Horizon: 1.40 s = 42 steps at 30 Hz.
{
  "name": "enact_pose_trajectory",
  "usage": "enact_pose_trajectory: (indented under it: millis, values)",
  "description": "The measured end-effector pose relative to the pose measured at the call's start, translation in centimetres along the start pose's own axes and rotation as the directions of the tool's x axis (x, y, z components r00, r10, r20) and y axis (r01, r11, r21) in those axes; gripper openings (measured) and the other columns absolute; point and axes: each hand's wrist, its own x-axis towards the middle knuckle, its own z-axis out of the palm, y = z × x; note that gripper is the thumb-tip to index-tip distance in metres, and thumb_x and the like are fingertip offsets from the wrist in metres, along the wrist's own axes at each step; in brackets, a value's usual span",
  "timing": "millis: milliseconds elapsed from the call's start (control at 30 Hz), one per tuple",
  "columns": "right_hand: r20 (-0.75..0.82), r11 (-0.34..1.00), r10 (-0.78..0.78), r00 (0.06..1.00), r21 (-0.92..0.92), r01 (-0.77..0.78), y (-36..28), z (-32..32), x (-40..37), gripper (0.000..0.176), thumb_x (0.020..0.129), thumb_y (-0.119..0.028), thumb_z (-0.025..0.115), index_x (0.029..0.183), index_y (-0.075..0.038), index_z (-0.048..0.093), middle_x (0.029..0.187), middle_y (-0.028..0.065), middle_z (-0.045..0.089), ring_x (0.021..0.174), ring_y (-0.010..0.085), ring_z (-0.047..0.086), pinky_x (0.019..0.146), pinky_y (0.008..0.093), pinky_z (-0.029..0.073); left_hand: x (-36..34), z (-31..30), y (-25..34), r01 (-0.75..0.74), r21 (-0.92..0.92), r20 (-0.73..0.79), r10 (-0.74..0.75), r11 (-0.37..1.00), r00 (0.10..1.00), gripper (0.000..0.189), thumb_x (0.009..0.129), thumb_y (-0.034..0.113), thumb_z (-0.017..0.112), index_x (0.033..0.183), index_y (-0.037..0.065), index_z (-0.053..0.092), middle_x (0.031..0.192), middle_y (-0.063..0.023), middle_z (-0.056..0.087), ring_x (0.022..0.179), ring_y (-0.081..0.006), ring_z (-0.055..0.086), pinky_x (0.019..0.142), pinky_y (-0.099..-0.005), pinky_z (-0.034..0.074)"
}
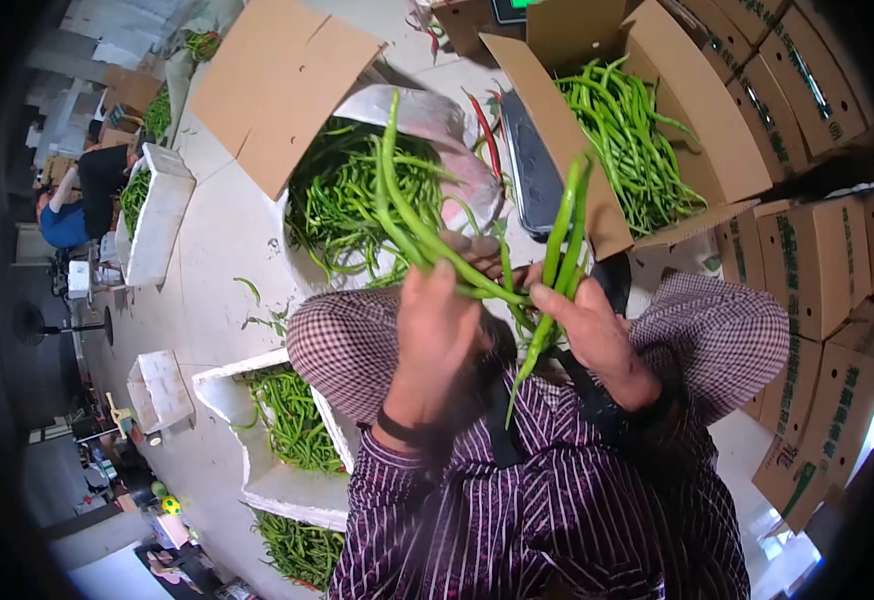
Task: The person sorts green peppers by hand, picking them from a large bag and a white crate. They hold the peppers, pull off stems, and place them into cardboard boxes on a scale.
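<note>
Long green peppers are held in my left hand, their tips pointing up and their lower ends reaching towards the other hand. My right hand pinches more green peppers, which stand upright, with one pepper hanging below the fingers. Both hands are close together above my lap. Beyond my left hand, a lined box holds a pile of green peppers. To the upper right, an open cardboard box contains many green peppers.
Black scale beside the open box; red peppers near it. White foam boxes with peppers stand at lower left. Stacked cartons line the right. Another person is at far left. Loose peppers lie on the floor.
</note>
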Motion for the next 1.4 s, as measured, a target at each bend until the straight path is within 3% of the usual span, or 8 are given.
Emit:
enact_pose_trajectory:
  millis: [300, 567, 733, 967, 1167, 1233, 1300, 1400]
  values:
    - [0.156, 0.958, 0.049, 0.987, 0.272, -0.091, -0.5, -0.1, 0.9, 0.023, 0.097, -0.012, 0.053, 0.116, 0.001, 0.051, 0.101, 0.0057, 0.060, 0.091, 0.0125, 0.059, 0.080, 0.0266, 0.050, 1.7, 1.7, 0.1, 0.061, 0.224, -0.128, -0.033, 0.973, 0.991, 0.025, 0.097, 0.021, 0.049, 0.115, 0.004, 0.050, 0.109, -0.0161, 0.059, 0.090, -0.0255, 0.060, 0.087, -0.0431, 0.048]
    - [0.379, 0.830, 0.188, 0.906, 0.431, -0.352, 1.1, -1.9, 1.8, 0.027, 0.097, -0.015, 0.052, 0.119, -0.001, 0.049, 0.110, 0.0130, 0.062, 0.097, 0.0222, 0.064, 0.074, 0.0330, 0.055, 4.8, -2.0, 0.6, 0.007, -0.028, -0.174, -0.012, 1.000, 0.985, 0.025, 0.099, 0.022, 0.046, 0.110, 0.000, 0.049, 0.128, -0.0224, 0.049, 0.122, -0.0357, 0.047, 0.102, -0.0465, 0.042]
    - [0.299, 0.960, 0.158, 0.941, 0.176, -0.217, -0.8, -2.6, 1.3, 0.040, 0.095, -0.013, 0.054, 0.132, -0.001, 0.044, 0.104, 0.0119, 0.062, 0.077, 0.0118, 0.059, 0.070, 0.0245, 0.048, 4.8, -2.4, 3.6, -0.216, 0.246, -0.298, 0.286, 0.945, 0.911, 0.027, 0.099, 0.025, 0.046, 0.114, 0.003, 0.045, 0.126, -0.0223, 0.050, 0.116, -0.0370, 0.051, 0.100, -0.0507, 0.042]
    - [0.158, 0.924, 0.083, 0.984, 0.358, -0.136, -1.8, -2.8, 1.2, 0.036, 0.094, -0.013, 0.055, 0.126, 0.003, 0.047, 0.099, 0.0140, 0.062, 0.082, 0.0139, 0.057, 0.072, 0.0250, 0.046, 2.2, 0.0, 7.5, -0.378, 0.557, -0.333, 0.615, 0.740, 0.715, 0.026, 0.099, 0.022, 0.048, 0.115, 0.002, 0.044, 0.099, -0.0113, 0.052, 0.086, -0.0206, 0.055, 0.081, -0.0384, 0.051]
    - [0.233, 0.963, 0.169, 0.958, 0.169, -0.211, -1.0, -3.9, 1.0, 0.034, 0.094, -0.016, 0.057, 0.123, -0.001, 0.049, 0.099, 0.0100, 0.063, 0.082, 0.0137, 0.059, 0.071, 0.0272, 0.048, 2.1, -0.7, 11.2, -0.482, 0.498, -0.428, 0.688, 0.721, 0.586, 0.023, 0.097, 0.019, 0.053, 0.109, 0.000, 0.051, 0.095, -0.0097, 0.053, 0.083, -0.0183, 0.053, 0.079, -0.0353, 0.050]
    - [0.211, 0.969, 0.123, 0.970, 0.185, -0.163, -0.6, -3.7, 1.2, 0.034, 0.094, -0.016, 0.057, 0.123, 0.000, 0.050, 0.100, 0.0098, 0.063, 0.083, 0.0139, 0.059, 0.072, 0.0275, 0.048, 2.5, -0.6, 13.7, -0.611, 0.508, -0.220, 0.777, 0.607, 0.589, 0.021, 0.097, 0.018, 0.053, 0.107, 0.000, 0.050, 0.096, -0.0087, 0.055, 0.082, -0.0163, 0.055, 0.076, -0.0334, 0.049]
    - [0.154, 0.974, 0.028, 0.988, 0.220, -0.062, -0.3, -3.5, 1.5, 0.034, 0.094, -0.016, 0.058, 0.123, 0.000, 0.052, 0.102, 0.0094, 0.062, 0.085, 0.0142, 0.059, 0.074, 0.0281, 0.048, 1.9, -0.2, 13.5, -0.579, 0.531, -0.135, 0.736, 0.619, 0.663, 0.018, 0.097, 0.018, 0.054, 0.104, 0.002, 0.052, 0.092, -0.0069, 0.056, 0.078, -0.0133, 0.055, 0.069, -0.0289, 0.048]
    - [0.096, 0.949, 0.047, 0.994, 0.308, -0.074, -2.0, -1.5, 1.7, 0.030, 0.094, -0.015, 0.057, 0.120, -0.001, 0.054, 0.105, 0.0088, 0.061, 0.085, 0.0146, 0.059, 0.074, 0.0279, 0.048, 1.0, 1.0, 6.7, -0.023, 0.673, -0.380, 0.373, 0.739, 0.846, 0.017, 0.093, 0.021, 0.061, 0.102, 0.007, 0.056, 0.084, -0.0028, 0.056, 0.072, -0.0102, 0.054, 0.060, -0.0252, 0.046]
